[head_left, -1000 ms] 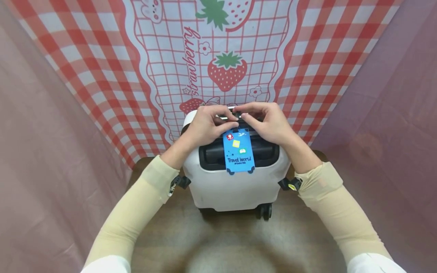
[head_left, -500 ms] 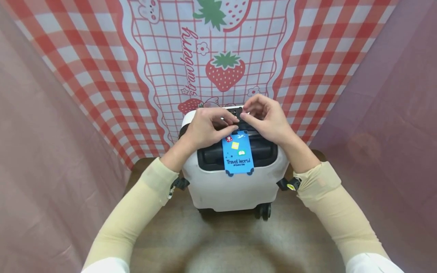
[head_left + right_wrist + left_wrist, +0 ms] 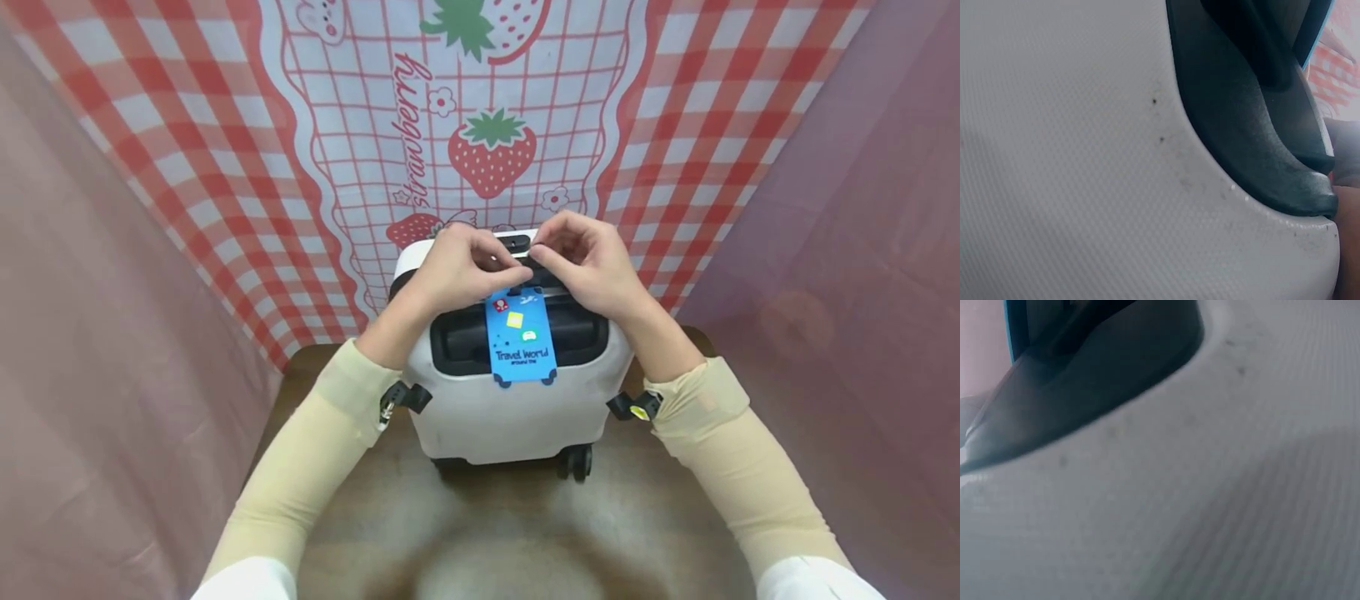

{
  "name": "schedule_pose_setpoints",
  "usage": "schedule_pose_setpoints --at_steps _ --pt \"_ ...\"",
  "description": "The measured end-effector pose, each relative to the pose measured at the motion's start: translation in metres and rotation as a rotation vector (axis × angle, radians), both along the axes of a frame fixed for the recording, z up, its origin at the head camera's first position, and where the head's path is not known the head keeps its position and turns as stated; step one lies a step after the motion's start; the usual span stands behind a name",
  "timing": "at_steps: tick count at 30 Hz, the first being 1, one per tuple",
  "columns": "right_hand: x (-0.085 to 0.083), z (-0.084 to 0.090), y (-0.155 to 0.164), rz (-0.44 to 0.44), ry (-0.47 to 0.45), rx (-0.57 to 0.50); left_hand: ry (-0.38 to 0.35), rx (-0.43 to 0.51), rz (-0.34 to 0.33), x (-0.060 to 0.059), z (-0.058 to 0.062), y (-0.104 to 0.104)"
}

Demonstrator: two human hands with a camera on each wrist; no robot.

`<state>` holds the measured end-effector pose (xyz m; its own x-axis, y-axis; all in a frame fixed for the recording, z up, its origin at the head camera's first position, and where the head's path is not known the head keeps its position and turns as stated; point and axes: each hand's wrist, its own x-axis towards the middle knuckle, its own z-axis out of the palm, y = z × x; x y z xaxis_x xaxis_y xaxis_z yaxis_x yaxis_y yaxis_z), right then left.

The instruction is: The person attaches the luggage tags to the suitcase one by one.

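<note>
A small white suitcase (image 3: 517, 417) stands on a brown surface, its black top handle recess (image 3: 461, 343) facing me. A blue luggage tag (image 3: 520, 336) printed "Travel World" lies across the recess. My left hand (image 3: 457, 271) and right hand (image 3: 592, 267) meet at the tag's top end, where curled fingertips pinch its strap by the pull handle (image 3: 514, 243). The strap itself is mostly hidden under the fingers. The left wrist view is filled by the white shell (image 3: 1210, 487) and dark recess (image 3: 1085, 381). In the right wrist view are the shell (image 3: 1054, 156) and recess (image 3: 1247, 125).
A red-and-white checked strawberry cloth (image 3: 487, 125) hangs behind the suitcase. Pink curtains (image 3: 90, 350) close in on both sides. The brown surface (image 3: 510, 525) extends toward me, and the suitcase's wheels (image 3: 573, 461) rest on it.
The right hand's fingers lifted, then came back down onto the strap. Both hands and the tag shifted slightly up and left at the handle.
</note>
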<state>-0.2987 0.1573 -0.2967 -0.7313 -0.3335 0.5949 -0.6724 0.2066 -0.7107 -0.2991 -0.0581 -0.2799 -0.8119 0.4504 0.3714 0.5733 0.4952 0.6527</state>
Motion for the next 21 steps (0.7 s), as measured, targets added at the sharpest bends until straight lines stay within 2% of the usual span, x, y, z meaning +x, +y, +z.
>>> schedule_pose_setpoints --at_steps 4,10,13,17,21 --pt "0.0009 -0.0016 -0.0010 -0.034 0.049 -0.018 0.033 -0.026 0.009 -0.0021 0.0007 0.0006" --pt "0.0026 -0.0014 -0.0017 -0.080 0.085 -0.054 0.039 -0.033 0.016 -0.0053 0.0004 -0.0006" --pt "0.0025 -0.0005 -0.0011 -0.059 0.058 -0.066 0.024 -0.019 0.004 -0.0067 0.0002 -0.0014" --pt "0.0021 0.0005 0.0008 -0.012 0.002 -0.065 -0.034 0.019 -0.035 -0.0086 -0.0012 -0.0012" --pt "0.0007 0.0007 0.0004 -0.008 -0.020 0.003 -0.072 0.043 -0.036 -0.0086 -0.0022 -0.0015"
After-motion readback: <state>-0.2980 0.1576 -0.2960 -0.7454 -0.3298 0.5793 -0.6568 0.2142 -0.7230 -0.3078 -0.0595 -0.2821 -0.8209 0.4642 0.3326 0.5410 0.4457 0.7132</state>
